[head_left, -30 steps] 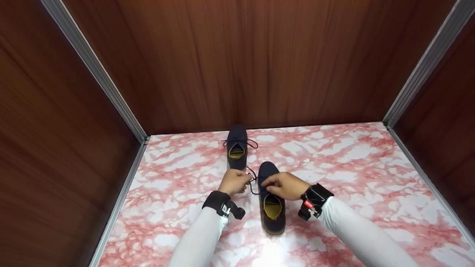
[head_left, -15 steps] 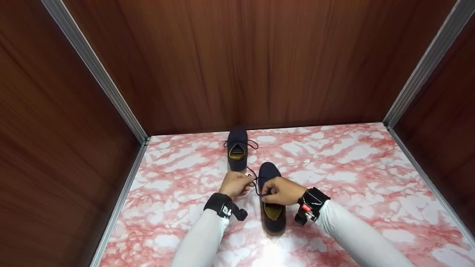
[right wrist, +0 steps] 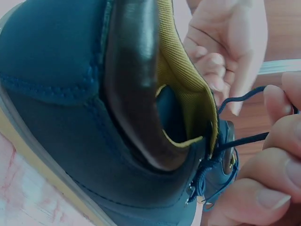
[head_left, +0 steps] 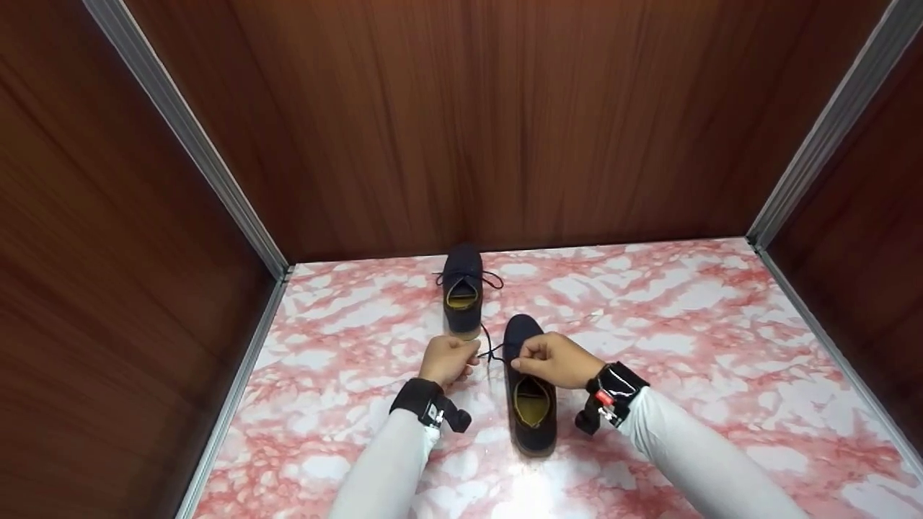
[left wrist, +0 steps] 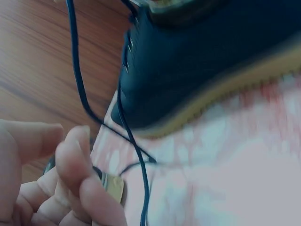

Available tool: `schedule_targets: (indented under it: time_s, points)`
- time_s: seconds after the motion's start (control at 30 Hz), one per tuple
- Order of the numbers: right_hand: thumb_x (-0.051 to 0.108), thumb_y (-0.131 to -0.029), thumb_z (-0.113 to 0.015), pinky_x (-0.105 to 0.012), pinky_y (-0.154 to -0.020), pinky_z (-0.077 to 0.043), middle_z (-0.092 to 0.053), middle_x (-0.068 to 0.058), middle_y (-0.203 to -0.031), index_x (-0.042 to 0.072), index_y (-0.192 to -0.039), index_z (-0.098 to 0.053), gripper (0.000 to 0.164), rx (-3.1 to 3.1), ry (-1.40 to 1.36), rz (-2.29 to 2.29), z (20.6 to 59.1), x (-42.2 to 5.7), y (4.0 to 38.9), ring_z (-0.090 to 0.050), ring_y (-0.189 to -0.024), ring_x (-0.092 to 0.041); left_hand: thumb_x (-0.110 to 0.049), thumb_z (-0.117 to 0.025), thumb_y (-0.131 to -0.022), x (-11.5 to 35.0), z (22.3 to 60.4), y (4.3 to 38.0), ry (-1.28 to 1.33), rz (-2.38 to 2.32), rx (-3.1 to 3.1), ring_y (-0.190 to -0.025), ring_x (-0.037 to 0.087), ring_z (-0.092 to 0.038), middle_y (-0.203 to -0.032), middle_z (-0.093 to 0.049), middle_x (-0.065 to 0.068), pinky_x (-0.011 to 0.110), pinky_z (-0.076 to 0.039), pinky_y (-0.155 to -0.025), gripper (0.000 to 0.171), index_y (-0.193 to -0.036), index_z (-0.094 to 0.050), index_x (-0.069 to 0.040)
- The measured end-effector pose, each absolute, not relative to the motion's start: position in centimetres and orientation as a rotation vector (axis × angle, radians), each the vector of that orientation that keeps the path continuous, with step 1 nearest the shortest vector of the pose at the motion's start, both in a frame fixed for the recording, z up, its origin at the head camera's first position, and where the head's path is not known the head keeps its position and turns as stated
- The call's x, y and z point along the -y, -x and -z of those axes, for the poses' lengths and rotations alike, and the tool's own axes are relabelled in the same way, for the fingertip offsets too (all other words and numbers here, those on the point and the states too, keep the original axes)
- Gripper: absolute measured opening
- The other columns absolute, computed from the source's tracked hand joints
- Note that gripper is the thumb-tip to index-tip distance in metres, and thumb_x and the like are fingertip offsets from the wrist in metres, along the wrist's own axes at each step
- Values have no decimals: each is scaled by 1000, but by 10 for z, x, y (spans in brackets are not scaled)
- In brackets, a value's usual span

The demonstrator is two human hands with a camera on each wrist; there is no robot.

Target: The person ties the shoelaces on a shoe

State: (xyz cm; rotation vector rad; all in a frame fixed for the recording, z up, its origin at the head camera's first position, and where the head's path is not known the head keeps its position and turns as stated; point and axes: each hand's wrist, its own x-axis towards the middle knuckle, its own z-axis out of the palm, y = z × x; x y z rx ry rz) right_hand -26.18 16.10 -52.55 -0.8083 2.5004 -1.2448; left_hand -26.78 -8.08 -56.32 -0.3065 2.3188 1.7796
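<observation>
A dark navy lace-up shoe (head_left: 523,329) with a yellow lining stands on the floor between my hands, toe pointing away. My right hand (head_left: 559,360) is over its lacing and pinches the shoelace (right wrist: 242,140) between thumb and fingers, the strands running up from the eyelets. To the left of the shoe, my left hand (head_left: 448,359) has its fingers loosely curled and nothing between thumb and fingertips. In the left wrist view, a lace strand (left wrist: 144,188) hangs past the left fingers (left wrist: 73,162), apart from them. The far shoe's sole (left wrist: 114,187) shows partly behind that hand.
The matching shoe (head_left: 461,261), its lace tied in a bow, stands farther back near the brown wood-look panel (head_left: 505,130). Similar panels with grey metal edging (head_left: 216,180) rise on both sides. The floor (head_left: 649,303) has a red-and-white marbled pattern.
My left hand has let go of the lace and drawn slightly left. My right hand has taken hold of the lace, dipping toward the shoe's opening and then rising a little.
</observation>
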Motion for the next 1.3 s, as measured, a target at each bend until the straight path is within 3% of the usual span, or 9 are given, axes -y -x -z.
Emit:
schedule_targets:
  time_s: [0.13, 0.27, 0.47, 0.6, 0.8, 0.9, 1.1, 1.17, 1.3]
  points:
    - [29, -99, -71, -17, -56, -37, -54, 12, -62, 10, -81, -72, 27, -2518, 779, 1250, 524, -165, 262, -45, -57, 1, -21, -70, -93, 86, 571, 272, 233, -1565, -2616, -55, 7, -55, -71, -67, -2, 22, -44, -51, 19, -88, -75, -4]
    - [25, -100, -68, -18, -60, -41, -66, 6, -68, 11, -83, -75, 23, -2535, 758, 1243, 525, -169, 263, -51, -63, -1, -14, -70, -89, 87, 580, 275, 97, -1384, -2822, -75, 15, -66, -83, -74, 3, 29, -54, -73, 10, -92, -77, -8]
    - [16, -102, -62, -17, -78, -50, -81, -4, -96, 10, -92, -78, 20, -2519, 771, 1259, 527, -173, 264, -68, -89, -3, -2, -69, -88, 83, 594, 275, -133, -1288, -2917, -109, 32, -74, -112, -79, 13, 45, -57, -98, 28, -115, -75, -3]
    - [14, -102, -60, -18, -77, -50, -81, -8, -99, 7, -95, -78, 20, -2498, 762, 1295, 527, -175, 265, -70, -93, -8, 5, -67, -87, 81, 599, 275, -262, -1222, -2954, -118, 36, -72, -121, -77, 17, 48, -55, -105, 37, -124, -72, 0]
    - [9, -101, -57, -18, -84, -53, -79, -15, -100, 1, -96, -75, 21, -2464, 707, 1354, 527, -177, 265, -73, -98, -21, 5, -70, -84, 77, 606, 277, -282, -1222, -2963, -109, 34, -74, -112, -79, 15, 47, -56, -100, 35, -118, -74, 0]
    - [8, -100, -55, -17, -80, -53, -78, -15, -97, 1, -95, -74, 21, -2465, 671, 1368, 527, -178, 266, -71, -92, -17, 2, -75, -82, 76, 609, 277, -285, -1207, -2995, -95, 31, -74, -100, -78, 14, 46, -58, -91, 26, -108, -74, 0]
    - [16, -103, -57, -18, -56, -37, -56, 4, -67, -3, -88, -69, 27, -2444, 615, 1419, 525, -178, 267, -46, -59, -3, -11, -85, -81, 75, 614, 274, -309, -1013, -3069, -84, 24, -65, -88, -69, 8, 39, -54, -80, 19, -94, -73, -5]
    - [23, -104, -59, -19, -54, -34, -48, 9, -63, -3, -84, -64, 33, -2448, 612, 1426, 525, -178, 267, -43, -56, -3, -13, -85, -82, 75, 616, 274, -316, -957, -3085, -82, 23, -63, -84, -66, 6, 39, -53, -79, 16, -87, -71, -7]
    - [31, -105, -63, -19, -55, -33, -45, 10, -64, 5, -79, -58, 37, -2487, 609, 1418, 524, -178, 267, -41, -58, -4, -14, -82, -85, 75, 617, 275, -332, -932, -3079, -76, 19, -59, -77, -63, 2, 36, -51, -73, 18, -76, -67, -10]
